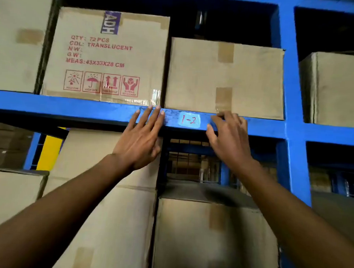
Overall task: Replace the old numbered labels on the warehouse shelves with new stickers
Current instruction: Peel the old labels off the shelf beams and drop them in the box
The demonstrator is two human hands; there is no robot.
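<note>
A pale blue label (189, 119) with "1-2" handwritten in red is stuck on the front of the blue shelf beam (71, 107). My left hand (142, 138) lies flat against the beam just left of the label, fingers spread and pointing up. My right hand (227, 136) is just right of the label, fingers curled toward the beam's top edge, thumb near the beam's lower edge. Neither hand holds anything that I can see, and neither covers the label.
Cardboard boxes fill the shelf above: a printed one (106, 55) at left centre, a plain one (225, 79) behind the label. More boxes (214, 236) stand below. A blue upright (289, 98) rises at the right. A yellow panel (49, 148) shows at lower left.
</note>
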